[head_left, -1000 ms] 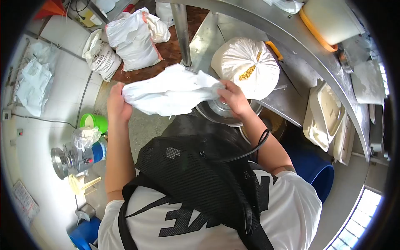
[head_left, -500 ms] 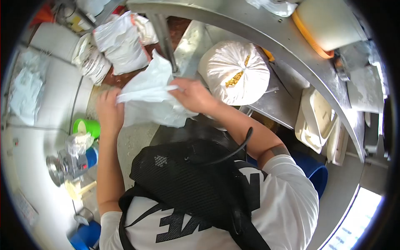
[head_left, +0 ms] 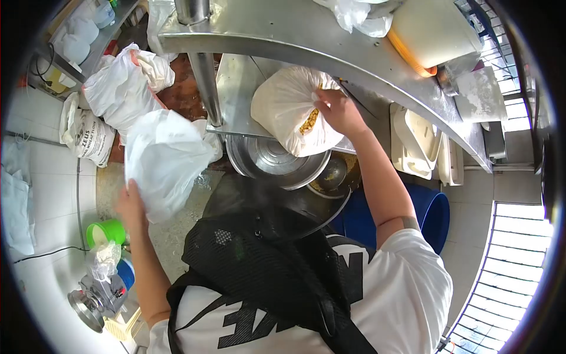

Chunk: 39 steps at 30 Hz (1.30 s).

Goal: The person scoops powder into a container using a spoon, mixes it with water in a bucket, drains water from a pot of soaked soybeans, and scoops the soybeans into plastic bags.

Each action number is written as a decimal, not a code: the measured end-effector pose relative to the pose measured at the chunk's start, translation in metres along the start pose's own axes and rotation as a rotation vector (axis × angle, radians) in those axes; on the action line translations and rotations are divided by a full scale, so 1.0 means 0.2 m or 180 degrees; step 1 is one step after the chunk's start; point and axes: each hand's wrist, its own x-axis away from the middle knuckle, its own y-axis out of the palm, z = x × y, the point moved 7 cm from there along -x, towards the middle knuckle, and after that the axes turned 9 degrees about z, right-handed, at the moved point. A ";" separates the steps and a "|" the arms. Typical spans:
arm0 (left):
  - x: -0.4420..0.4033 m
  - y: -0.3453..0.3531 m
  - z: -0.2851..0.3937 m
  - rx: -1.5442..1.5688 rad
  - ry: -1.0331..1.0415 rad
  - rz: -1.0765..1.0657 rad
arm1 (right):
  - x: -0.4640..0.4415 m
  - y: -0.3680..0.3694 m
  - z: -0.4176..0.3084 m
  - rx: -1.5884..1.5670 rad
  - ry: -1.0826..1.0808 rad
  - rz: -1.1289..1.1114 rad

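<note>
My left hand is closed on the edge of a white plastic bag, which hangs spread out above the floor. On the lower metal shelf sits a bulging white sack. Yellow grains show through a gap near its gathered top. My right hand has its fingers closed at that top, partly covering it. A round metal basin lies just below the sack.
Overhead, a steel counter curves across, carrying a large pale tub. Filled sacks stand at far left. Cream trays lean at right, near a blue barrel. A green bucket and a metal machine are at lower left.
My right hand has let go of the plastic bag and moved right to the sack's top. My left hand has moved lower left with the bag, now opened out. The view has shifted.
</note>
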 end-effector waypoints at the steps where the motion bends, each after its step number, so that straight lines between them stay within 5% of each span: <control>1: 0.05 0.07 -0.01 0.0303 -0.0080 -0.0399 | 0.00 0.01 0.01 0.0002 -0.0018 0.0011; 4: 0.22 0.29 -0.04 0.0833 -0.0214 -0.1102 | -0.01 0.03 -0.05 0.0318 -0.0593 0.0085; 6: 0.37 0.32 0.06 0.1080 -0.0018 -0.1062 | -0.03 0.02 -0.04 -0.0106 -0.0046 0.0183; 12: 0.72 0.32 0.35 0.0799 0.0153 -0.1411 | -0.09 0.14 0.10 -0.0368 0.0145 0.0027; 14: 0.83 0.36 0.43 0.1310 -0.0298 -0.1793 | -0.16 0.13 0.17 -0.0727 0.0113 0.0251; 20: 1.11 0.47 0.91 0.1793 -0.0095 -0.2296 | -0.12 -0.20 0.46 -0.0638 0.0404 0.0701; 22: 1.13 0.55 1.06 0.1868 -0.0035 -0.2321 | 0.00 -0.35 0.52 0.0361 -0.0049 0.0960; 25: 1.09 0.75 1.29 0.2568 -0.0081 -0.2402 | 0.17 -0.60 0.52 0.0147 0.0527 0.1240; 27: 0.94 0.98 1.36 0.2748 -0.0095 -0.2536 | 0.27 -0.69 0.61 0.1222 0.0091 0.1422; 28: 0.87 1.12 1.37 0.2932 -0.0136 -0.2642 | 0.29 -0.73 0.60 0.1255 0.0113 0.1437; 29: 0.82 1.24 1.37 0.2936 -0.0131 -0.2686 | 0.31 -0.78 0.63 0.0173 0.0858 0.1633; 30: 0.77 1.38 1.33 0.2615 -0.0175 -0.2608 | 0.34 -0.81 0.65 -0.0929 0.1587 0.1797; 33: 0.57 1.84 1.13 0.1308 0.0216 -0.2315 | 0.34 -0.87 0.46 -0.1236 0.1582 0.1749; 35: 0.59 1.96 1.10 0.0973 0.0331 -0.2314 | 0.34 -0.84 0.47 -0.1727 0.1525 0.1660; 37: 0.61 1.95 1.13 0.0417 0.1358 -0.1201 | 0.31 -0.82 0.45 -0.1651 0.1415 0.1582; 39: 0.67 1.97 1.17 0.0174 0.1501 -0.1361 | 0.28 -0.78 0.42 -0.1592 0.1306 0.1503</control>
